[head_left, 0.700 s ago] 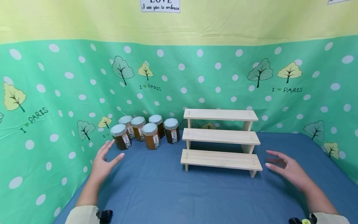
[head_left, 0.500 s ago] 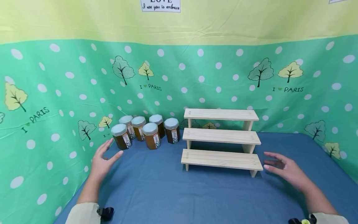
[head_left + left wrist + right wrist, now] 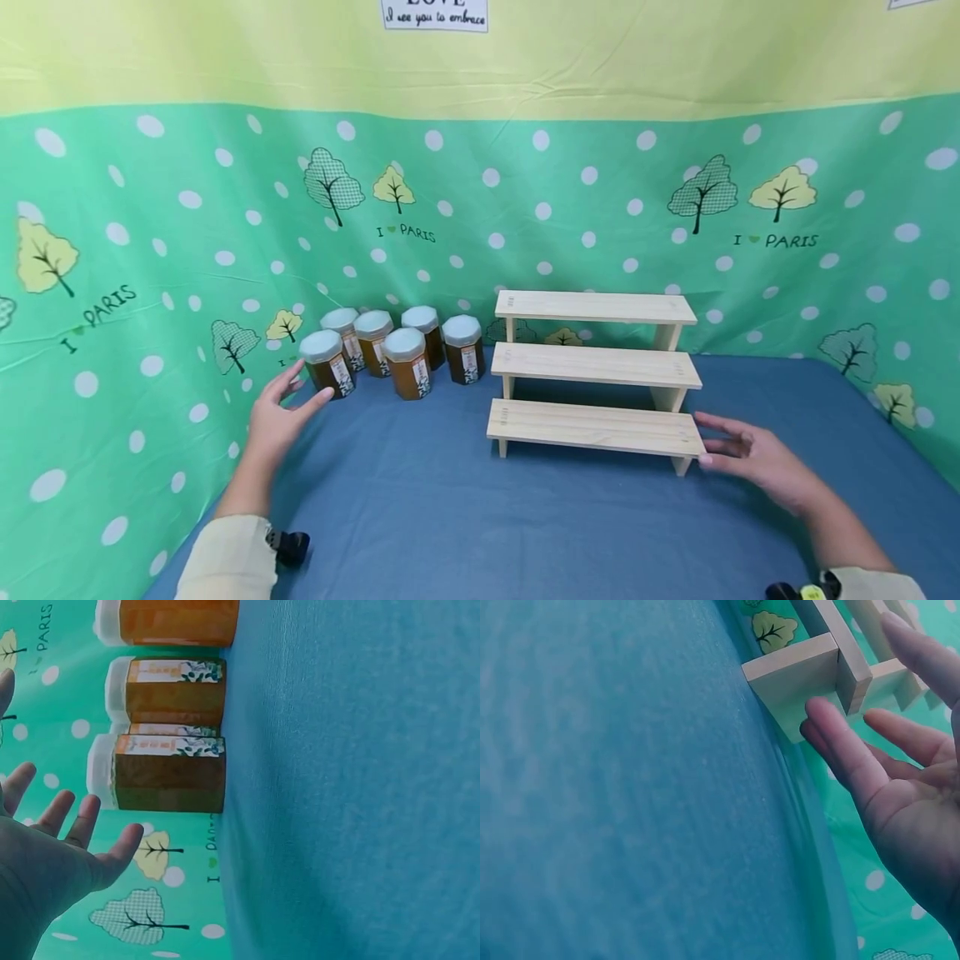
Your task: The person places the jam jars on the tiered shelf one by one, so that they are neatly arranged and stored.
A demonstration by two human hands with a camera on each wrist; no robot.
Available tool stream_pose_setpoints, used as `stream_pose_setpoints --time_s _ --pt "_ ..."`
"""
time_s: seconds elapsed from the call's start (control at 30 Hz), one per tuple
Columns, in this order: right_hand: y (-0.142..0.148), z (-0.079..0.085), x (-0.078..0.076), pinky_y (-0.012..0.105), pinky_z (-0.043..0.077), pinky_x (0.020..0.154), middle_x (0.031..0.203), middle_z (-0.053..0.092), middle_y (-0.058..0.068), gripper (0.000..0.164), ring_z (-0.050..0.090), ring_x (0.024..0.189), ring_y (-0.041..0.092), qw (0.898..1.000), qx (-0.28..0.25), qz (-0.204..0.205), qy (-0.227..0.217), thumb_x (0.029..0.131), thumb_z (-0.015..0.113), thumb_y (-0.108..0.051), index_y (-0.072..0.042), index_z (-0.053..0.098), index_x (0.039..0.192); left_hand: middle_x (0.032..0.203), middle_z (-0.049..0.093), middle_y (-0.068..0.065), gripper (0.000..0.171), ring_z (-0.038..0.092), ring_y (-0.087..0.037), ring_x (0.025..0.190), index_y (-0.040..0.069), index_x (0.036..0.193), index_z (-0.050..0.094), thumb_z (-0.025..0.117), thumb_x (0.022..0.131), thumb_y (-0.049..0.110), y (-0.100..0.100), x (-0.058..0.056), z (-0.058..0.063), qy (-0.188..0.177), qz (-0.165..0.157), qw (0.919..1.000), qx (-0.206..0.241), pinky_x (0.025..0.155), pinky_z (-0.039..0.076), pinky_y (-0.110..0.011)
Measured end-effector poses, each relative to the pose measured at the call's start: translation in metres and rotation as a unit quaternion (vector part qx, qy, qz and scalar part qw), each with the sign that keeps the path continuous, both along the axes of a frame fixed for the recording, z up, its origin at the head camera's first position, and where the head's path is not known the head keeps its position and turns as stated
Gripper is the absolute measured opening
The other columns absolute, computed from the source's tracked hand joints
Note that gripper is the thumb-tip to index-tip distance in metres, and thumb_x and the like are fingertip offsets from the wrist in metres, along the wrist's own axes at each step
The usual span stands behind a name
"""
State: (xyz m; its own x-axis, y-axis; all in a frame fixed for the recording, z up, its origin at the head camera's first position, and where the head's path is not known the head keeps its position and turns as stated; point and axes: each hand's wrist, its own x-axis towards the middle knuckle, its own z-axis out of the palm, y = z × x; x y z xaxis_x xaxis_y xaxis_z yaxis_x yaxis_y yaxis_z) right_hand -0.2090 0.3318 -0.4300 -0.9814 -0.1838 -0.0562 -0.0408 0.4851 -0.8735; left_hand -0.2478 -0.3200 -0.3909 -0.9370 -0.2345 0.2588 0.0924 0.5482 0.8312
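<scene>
My left hand (image 3: 276, 421) is held beside the front-left dark jar (image 3: 328, 367), thumb and fingers spread apart and nothing between them. In the left wrist view, the fingers (image 3: 84, 821) reach toward the white lid of that dark jar (image 3: 171, 772). Several hexagonal jars with pale lids and paper labels, amber to dark brown, stand grouped there, one amber jar (image 3: 408, 367) at the front. At the right end of the three-step wooden shelf (image 3: 592, 427), my right hand (image 3: 765, 462) has its fingertips right at the lowest board, fingers loosely extended. The right wrist view shows the fingers (image 3: 840, 742) close to the shelf's end.
A blue cloth (image 3: 465, 517) covers the table. Green and yellow printed fabric (image 3: 540, 208) hangs behind and at the sides, close behind the jars and shelf. Another dark jar (image 3: 462, 350) stands just left of the shelf.
My right hand has moved left, up to the end of the lowest shelf board. My left hand has edged forward toward the front-left jar. Jars and shelf stay put.
</scene>
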Motion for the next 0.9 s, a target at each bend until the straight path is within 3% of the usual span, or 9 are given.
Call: stream_pose_setpoints --time_s 0.27,0.4,0.57,0.9 --pt "-0.002 -0.001 -0.001 0.034 0.055 0.082 0.143 0.04 0.033 0.08 0.056 0.119 0.039 1.0 0.007 -0.008 -0.002 0.089 0.073 -0.025 0.01 0.031 0.147 0.155 0.029 -0.018 0.084 0.036 -0.039 0.135 0.02 0.154 0.031 0.074 0.086 0.043 -0.002 -0.014 0.0 -0.014 0.018 0.9996 0.019 0.102 0.039 -0.057" --pt "-0.003 -0.002 -0.003 0.031 0.055 0.078 0.137 0.048 0.032 0.081 0.063 0.111 0.028 1.0 -0.005 -0.007 -0.003 0.087 0.075 -0.022 0.008 0.031 0.148 0.154 0.032 -0.015 0.083 0.039 -0.036 0.135 0.019 0.152 0.035 0.076 0.084 0.042 -0.008 -0.022 -0.003 -0.003 0.035 0.9986 0.04 0.102 0.04 -0.054" --pt "-0.005 -0.001 -0.004 0.03 0.055 0.076 0.12 0.061 0.027 0.081 0.067 0.096 0.017 1.0 -0.018 -0.013 -0.018 0.086 0.076 -0.02 0.01 0.031 0.147 0.155 0.032 -0.016 0.085 0.04 -0.037 0.134 0.016 0.152 0.036 0.077 0.083 0.043 -0.015 -0.029 -0.004 -0.004 0.032 0.999 0.032 0.101 0.041 -0.054" --pt "-0.007 -0.003 -0.009 0.028 0.054 0.079 0.122 0.06 0.027 0.084 0.067 0.095 0.011 0.999 -0.045 -0.022 -0.019 0.087 0.075 -0.02 0.011 0.027 0.148 0.154 0.032 -0.017 0.087 0.037 -0.037 0.136 0.015 0.153 0.034 0.078 0.082 0.042 -0.024 -0.042 -0.004 -0.019 0.044 0.9972 0.057 0.105 0.038 -0.053"
